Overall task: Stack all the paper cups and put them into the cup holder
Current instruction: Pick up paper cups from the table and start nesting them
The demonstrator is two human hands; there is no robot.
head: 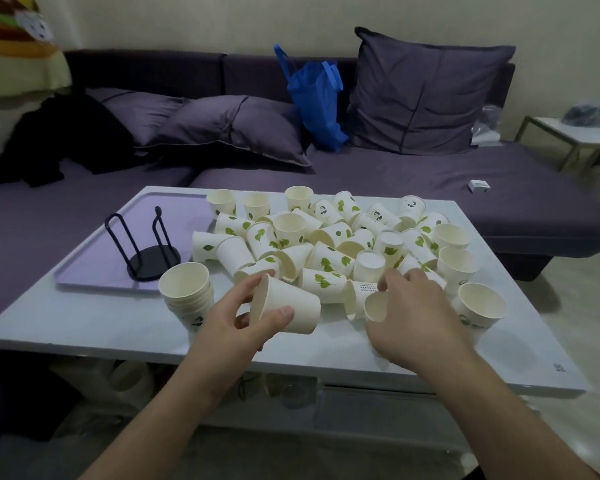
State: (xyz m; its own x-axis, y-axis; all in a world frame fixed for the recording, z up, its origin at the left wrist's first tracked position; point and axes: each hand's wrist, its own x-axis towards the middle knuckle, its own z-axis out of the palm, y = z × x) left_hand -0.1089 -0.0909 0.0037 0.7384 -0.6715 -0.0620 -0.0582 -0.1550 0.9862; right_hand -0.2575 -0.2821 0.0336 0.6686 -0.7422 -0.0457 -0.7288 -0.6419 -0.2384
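- A plain paper cup (286,308) is gripped on its side by the left hand (238,322), low in the centre of the frame, its mouth turned left.
- A second cup (374,306) is clasped by the right hand (413,313), just right of centre.
- A short stack of cups (186,292) is seen upright left of the left hand.
- Loose cups (329,240) are heaped across the counter (84,327).
- The black wire cup holder (146,251) is set on a lilac tray (90,251), centre left.

Both bare forearms reach forward, palms down. The left hand (238,318) has thumb and fingers curled in a pinch. The right hand (413,315) is cupped, fingers bent downward.
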